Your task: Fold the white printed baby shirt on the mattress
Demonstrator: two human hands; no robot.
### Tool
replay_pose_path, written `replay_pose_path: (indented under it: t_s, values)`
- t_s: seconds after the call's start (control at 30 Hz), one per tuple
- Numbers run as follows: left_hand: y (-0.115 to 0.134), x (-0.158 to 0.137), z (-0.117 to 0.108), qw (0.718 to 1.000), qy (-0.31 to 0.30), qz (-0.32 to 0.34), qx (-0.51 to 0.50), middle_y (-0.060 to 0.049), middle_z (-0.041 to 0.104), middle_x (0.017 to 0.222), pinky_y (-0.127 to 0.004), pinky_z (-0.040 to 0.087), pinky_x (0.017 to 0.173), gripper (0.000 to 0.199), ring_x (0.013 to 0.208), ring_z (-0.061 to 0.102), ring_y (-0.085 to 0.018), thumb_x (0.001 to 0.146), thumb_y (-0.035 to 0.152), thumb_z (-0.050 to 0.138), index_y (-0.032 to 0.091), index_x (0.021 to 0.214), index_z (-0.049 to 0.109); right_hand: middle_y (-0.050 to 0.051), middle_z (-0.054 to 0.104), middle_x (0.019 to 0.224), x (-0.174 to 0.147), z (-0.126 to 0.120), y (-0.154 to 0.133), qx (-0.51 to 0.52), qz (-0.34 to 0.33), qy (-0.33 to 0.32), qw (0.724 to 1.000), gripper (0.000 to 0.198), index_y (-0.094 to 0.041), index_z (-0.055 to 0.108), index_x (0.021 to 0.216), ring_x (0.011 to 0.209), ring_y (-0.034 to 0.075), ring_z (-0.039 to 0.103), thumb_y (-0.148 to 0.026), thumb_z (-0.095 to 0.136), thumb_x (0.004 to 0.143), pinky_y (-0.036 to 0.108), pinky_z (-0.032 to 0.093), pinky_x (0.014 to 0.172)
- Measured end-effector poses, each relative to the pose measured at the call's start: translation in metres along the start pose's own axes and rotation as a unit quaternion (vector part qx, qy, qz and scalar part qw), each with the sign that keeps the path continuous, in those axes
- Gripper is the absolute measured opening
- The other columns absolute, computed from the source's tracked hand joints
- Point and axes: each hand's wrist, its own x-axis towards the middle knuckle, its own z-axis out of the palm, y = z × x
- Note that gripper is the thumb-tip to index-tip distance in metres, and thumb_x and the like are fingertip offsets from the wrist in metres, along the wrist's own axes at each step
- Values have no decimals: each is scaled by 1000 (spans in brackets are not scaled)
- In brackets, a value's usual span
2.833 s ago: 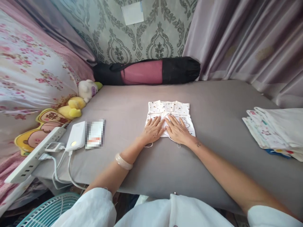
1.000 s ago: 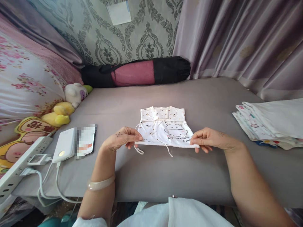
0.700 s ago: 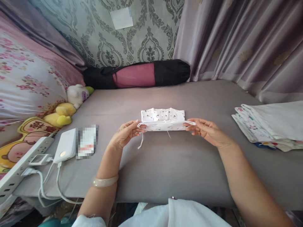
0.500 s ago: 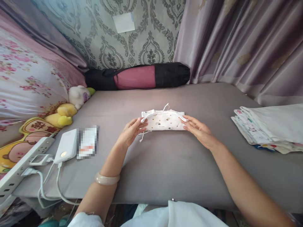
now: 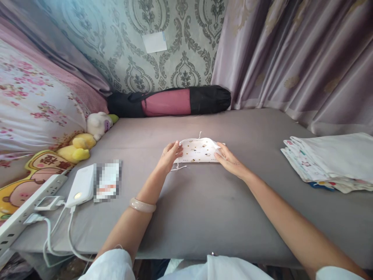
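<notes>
A small white baby garment with little printed dots [image 5: 198, 150] lies folded into a short flat bundle near the middle of the grey bed sheet [image 5: 204, 202], a bit closer to the back edge than to the front edge. The left hand [image 5: 169, 156] rests at the left end of the bundle, with its fingers [image 5: 175, 147] bent lightly and touching the cloth edge. The right hand [image 5: 229, 159] rests at the right end, with its fingers [image 5: 219, 152] stretched out fairly flat on the cloth. I cannot tell if either hand pinches the cloth or only presses on it. A thin white tie string [image 5: 178, 168] trails out from the bundle just beside the left hand. A pale bracelet [image 5: 142, 205] sits on the left wrist. Near the right edge of the bed lies a stack of folded white and printed cloths [image 5: 332, 163], well apart from the hands. By the left edge lie a white power bank [image 5: 80, 186] with cables, a white power strip [image 5: 26, 216], and yellow and white plush toys [image 5: 87, 136]. A black and pink rolled bag [image 5: 169, 102] lies along the back edge, against the patterned wall.
</notes>
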Motion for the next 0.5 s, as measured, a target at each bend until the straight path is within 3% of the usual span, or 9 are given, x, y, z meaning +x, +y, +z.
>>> replay_pose_path:
  t_s: [0.1, 0.2, 0.37, 0.5]
  values:
    - [-6, 8, 4, 1000, 21, -17, 10, -19, 61, 122, -33, 53, 93, 38, 113, 62, -23, 87, 43, 65, 11, 108, 59, 12, 30, 156, 5, 3, 1, -30, 8, 7, 1000, 67, -26, 19, 157, 140, 28, 34, -47, 42, 97, 46, 37, 111]
    - [-12, 11, 6, 998, 33, -30, 34, -20, 57, 129, -31, 51, 95, 48, 118, 60, -23, 88, 44, 65, 11, 121, 54, 15, 23, 159, 7, 5, -1, -52, 33, -2, 998, 73, -20, 12, 158, 144, 28, 26, -50, 40, 97, 46, 34, 113]
    - [-18, 12, 11, 996, 60, -32, 56, -22, 38, 151, -30, 47, 101, 77, 130, 51, -24, 88, 49, 63, 16, 147, 28, 15, 10, 161, 11, 9, -4, -101, 14, -8, 995, 81, -15, -6, 157, 147, 26, 14, -45, 38, 97, 47, 27, 117]
    - [-16, 10, 16, 994, 62, -29, 83, -23, 30, 156, -32, 44, 104, 81, 137, 43, -25, 89, 49, 61, 18, 152, 19, 15, 9, 161, 15, 14, -7, -172, 39, -26, 984, 77, -11, 1, 157, 148, 26, 11, -45, 36, 98, 44, 17, 120]
